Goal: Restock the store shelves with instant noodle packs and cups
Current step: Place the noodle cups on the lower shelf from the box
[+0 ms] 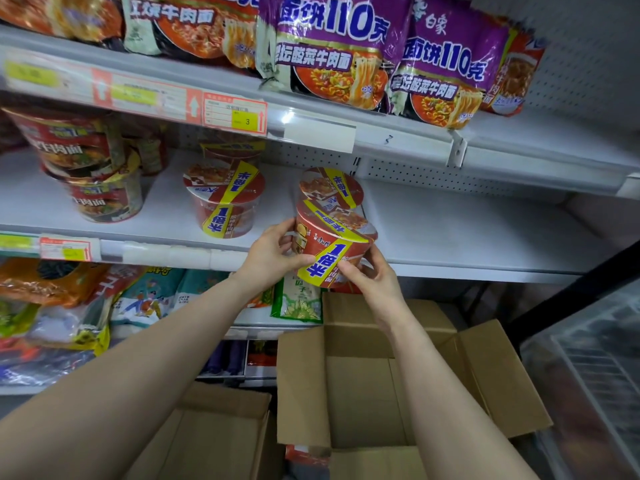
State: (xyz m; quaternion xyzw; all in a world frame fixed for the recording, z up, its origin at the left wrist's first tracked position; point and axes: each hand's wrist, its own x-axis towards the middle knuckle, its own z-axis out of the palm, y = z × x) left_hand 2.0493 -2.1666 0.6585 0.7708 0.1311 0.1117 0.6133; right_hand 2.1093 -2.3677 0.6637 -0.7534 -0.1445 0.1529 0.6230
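Holding a red noodle cup (332, 244) tilted at the front edge of the middle shelf (450, 230).
Gripped on one side by the left hand (273, 251), pinched low on the other by the right hand (374, 278), just in front of a matching cup (330, 187) on the shelf. Flanked at left by another cup (223, 202) and a stack of cups (93, 168), with purple noodle packs (332, 50) above and an open cardboard box (363, 375) below.

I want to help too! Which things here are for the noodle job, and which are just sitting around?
For the job: noodle cup held by left hand and right hand; cups on the middle shelf; purple noodle packs above; open cardboard box.
Just there: colourful bags lower down; green packet; price tags.
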